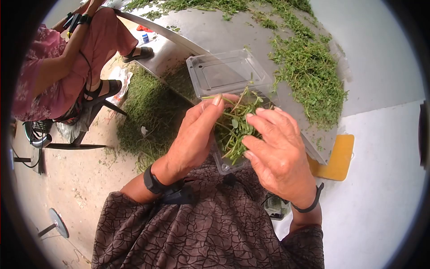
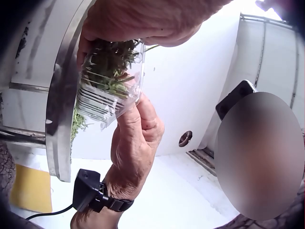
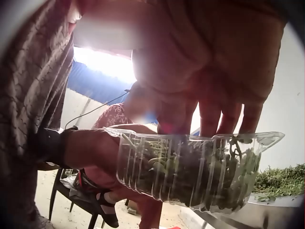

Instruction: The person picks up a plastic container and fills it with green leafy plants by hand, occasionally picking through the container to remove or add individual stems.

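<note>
A clear plastic clamshell box [image 3: 186, 174] is filled with leafy green stems [image 1: 235, 127]; its hinged lid [image 1: 224, 74] lies tipped back toward the table. My left hand [image 1: 192, 130] grips the box at its left side, thumb over the rim beside the stems. In the right wrist view, the left forearm reaches that end of the box. My right hand [image 1: 282, 154] is over the other side, its fingertips touching the greens. From the right wrist view, its fingers [image 3: 209, 117] point down into the box's open top. A few stems stick up above the rim.
A metal-edged table [image 1: 251, 38] bears spread greens [image 1: 309, 67] at the right and back. A large heap of greens [image 1: 145, 112] lies on the floor at left. Another person [image 1: 67, 67] sits at the left. A yellow board [image 1: 333, 157] is beyond the table's corner.
</note>
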Available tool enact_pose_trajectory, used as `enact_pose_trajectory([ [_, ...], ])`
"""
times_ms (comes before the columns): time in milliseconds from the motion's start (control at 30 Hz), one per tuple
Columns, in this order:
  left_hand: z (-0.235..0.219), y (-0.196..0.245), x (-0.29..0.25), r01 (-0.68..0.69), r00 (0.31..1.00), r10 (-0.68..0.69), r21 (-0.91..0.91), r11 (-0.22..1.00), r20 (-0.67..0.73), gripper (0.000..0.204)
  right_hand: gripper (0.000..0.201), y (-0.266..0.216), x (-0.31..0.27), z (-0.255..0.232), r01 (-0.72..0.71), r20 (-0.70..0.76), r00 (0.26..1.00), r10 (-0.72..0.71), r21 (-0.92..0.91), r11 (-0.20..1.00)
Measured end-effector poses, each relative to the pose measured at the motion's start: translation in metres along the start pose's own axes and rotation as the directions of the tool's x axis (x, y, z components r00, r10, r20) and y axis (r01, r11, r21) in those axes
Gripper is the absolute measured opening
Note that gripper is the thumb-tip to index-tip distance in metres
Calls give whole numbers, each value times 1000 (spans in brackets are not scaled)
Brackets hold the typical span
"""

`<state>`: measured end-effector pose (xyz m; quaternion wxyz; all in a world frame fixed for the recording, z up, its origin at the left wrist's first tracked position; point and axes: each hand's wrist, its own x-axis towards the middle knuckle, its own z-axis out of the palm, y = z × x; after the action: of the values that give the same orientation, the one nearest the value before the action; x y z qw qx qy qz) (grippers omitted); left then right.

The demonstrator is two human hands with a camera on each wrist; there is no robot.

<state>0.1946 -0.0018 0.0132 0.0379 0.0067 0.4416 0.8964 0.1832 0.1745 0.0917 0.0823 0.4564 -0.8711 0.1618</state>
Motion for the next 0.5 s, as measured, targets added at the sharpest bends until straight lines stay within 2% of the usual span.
enact_pose_trajectory([
  [167,2,-4,0,-15,1000,17,85,996,-20,39,24,-7,-4,14,52,2,999,-52,-32,998],
  [300,2,-3,2,36,999,-36,8,999,-8,38,26,-11,-6,9,51,25,998,-53,65,997],
  [433,4,-2,3,29,1000,-29,-28,999,-5,38,32,-5,-8,6,62,33,997,-64,69,996],
  [500,5,-1,2,41,999,-42,-48,998,-16,38,38,-3,-11,2,36,-44,999,-31,102,994],
])
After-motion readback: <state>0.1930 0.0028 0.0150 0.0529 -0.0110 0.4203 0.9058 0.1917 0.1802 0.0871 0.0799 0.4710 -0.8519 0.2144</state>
